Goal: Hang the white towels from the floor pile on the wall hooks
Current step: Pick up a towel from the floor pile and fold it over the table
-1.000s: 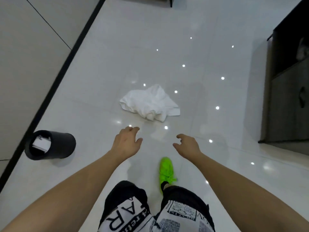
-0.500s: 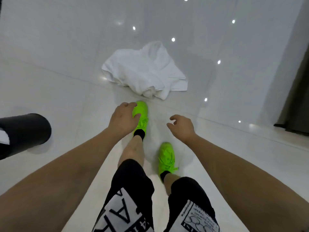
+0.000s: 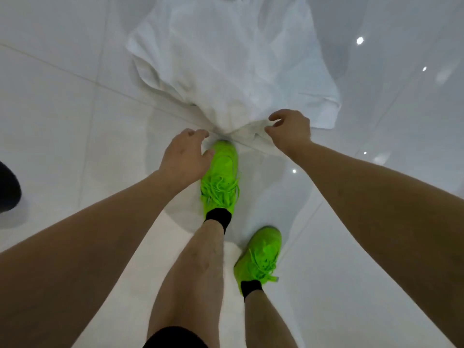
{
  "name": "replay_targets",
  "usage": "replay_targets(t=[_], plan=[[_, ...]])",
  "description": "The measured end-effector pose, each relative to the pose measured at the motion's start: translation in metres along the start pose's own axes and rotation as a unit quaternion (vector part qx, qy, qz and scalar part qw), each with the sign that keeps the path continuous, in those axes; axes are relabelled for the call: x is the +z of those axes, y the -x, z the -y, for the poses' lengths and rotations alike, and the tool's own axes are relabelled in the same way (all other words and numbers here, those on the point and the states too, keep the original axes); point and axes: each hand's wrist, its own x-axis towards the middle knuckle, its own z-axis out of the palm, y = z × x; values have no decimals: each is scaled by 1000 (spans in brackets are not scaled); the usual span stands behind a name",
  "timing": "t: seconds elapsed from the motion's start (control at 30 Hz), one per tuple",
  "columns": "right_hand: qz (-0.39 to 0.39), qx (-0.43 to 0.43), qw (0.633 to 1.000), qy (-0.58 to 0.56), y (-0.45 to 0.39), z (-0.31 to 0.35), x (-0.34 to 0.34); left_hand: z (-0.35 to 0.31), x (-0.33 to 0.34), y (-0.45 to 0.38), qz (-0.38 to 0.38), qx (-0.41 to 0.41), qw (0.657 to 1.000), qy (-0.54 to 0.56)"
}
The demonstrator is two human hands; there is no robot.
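So the white towel pile [image 3: 233, 64] is crumpled on the glossy floor [image 3: 62, 116], straight out at 12 o'clock from both hands, and it spreads wider at the far end while pinching down to a bunched corner nearest the person. Long axis runs roughly 12-to-6, pointing back at the front green shoe [image 3: 221, 172], whose toe is just about touching that corner.

The right hand [image 3: 288, 129] is clearly the nearer one: it's right at the near hem, fingers curled down over the edge, looks like it's touching fabric, but I can't tell if it's actually got a pinch yet. The left hand [image 3: 185, 156] hangs just short of the pile, at its 7 o'clock side, fingers loosely bent and holding nothing.

My guess is the grab starts on the right, with the left reaching forward to 1 o'clock to catch the bunched corner.
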Motion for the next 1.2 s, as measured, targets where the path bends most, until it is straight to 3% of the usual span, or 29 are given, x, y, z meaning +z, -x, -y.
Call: replay_targets(t=[0.17,0.3,0.5,0.67,0.87,1.0,1.2], plan=[[-43,-5,998,-47,-22,-8,28,24,25,-7,18,-14,1000,11],[-34,8,995,-88,-8,-3,29,24,24,4,39,-19,999,10],[8,-33,997,-65,51,31,-25,-29,-28,27,32,-7,999,26],[-10,-103,993,-62,122,79,-112,-113,-111,66,-6,56,998,4],[-73,-168,971,-156,228,105,-261,-253,-201,150,-60,150,987,-3],[-133,-188,949,-214,305,71,-365,-355,-237,228,-111,230,966,-35],[-223,-225,924,-213,440,-52,-513,-509,-256,359,-182,302,931,-98]])
